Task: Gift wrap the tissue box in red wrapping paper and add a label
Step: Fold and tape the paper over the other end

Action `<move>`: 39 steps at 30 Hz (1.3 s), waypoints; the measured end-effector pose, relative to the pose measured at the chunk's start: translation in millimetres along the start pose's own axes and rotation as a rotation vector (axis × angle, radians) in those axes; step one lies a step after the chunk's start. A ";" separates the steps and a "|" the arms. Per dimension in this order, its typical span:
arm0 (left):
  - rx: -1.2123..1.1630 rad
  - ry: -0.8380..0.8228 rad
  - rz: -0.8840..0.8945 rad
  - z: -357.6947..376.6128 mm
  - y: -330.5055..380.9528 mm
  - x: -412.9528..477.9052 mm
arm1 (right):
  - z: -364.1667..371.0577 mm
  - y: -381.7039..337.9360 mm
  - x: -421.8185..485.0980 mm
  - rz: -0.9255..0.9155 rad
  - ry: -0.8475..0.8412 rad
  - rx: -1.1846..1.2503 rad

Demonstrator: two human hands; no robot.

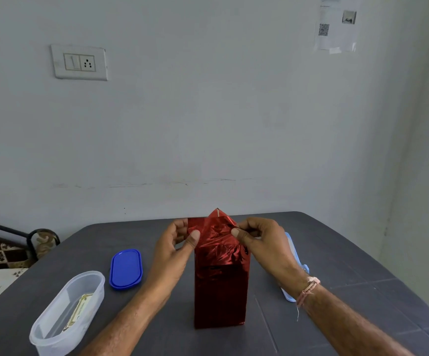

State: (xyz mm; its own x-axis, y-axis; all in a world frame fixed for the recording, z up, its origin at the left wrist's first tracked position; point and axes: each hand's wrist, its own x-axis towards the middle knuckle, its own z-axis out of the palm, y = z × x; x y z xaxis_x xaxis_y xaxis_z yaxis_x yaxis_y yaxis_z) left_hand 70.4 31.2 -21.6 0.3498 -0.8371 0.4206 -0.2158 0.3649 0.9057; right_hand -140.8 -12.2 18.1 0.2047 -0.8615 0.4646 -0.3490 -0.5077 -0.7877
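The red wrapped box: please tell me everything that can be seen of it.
The wrapped box stands upright on the grey table, covered in shiny, creased red foil-like paper. Its top end is not yet closed: loose flaps stand up there. The left hand and the right hand each pinch the paper at a top corner.

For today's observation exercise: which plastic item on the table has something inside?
The clear oval tub, near left, holds a card. The dark blue lid lies flat; the pale blue piece is mostly hidden.
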 end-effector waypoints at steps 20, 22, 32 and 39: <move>0.337 0.047 0.264 4.3 15.3 -8.1 | 5.3 3.4 -0.4 0.001 0.009 0.058; 0.340 0.045 0.254 5.9 17.1 -4.7 | 5.5 5.5 2.5 0.006 -0.001 0.053; 0.234 -0.024 0.129 5.2 18.0 11.1 | 9.7 13.0 25.2 0.037 0.005 -0.001; 0.014 -0.092 -0.064 4.5 8.4 18.5 | 12.1 16.2 34.5 0.044 -0.024 -0.010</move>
State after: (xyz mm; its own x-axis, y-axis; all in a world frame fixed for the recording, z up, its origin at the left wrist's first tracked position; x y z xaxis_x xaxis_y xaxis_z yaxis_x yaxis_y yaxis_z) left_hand 71.0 16.9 -6.4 0.2785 -0.8925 0.3548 -0.2091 0.3042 0.9294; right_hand -128.3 -50.2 16.4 0.2106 -0.8827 0.4201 -0.3671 -0.4697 -0.8029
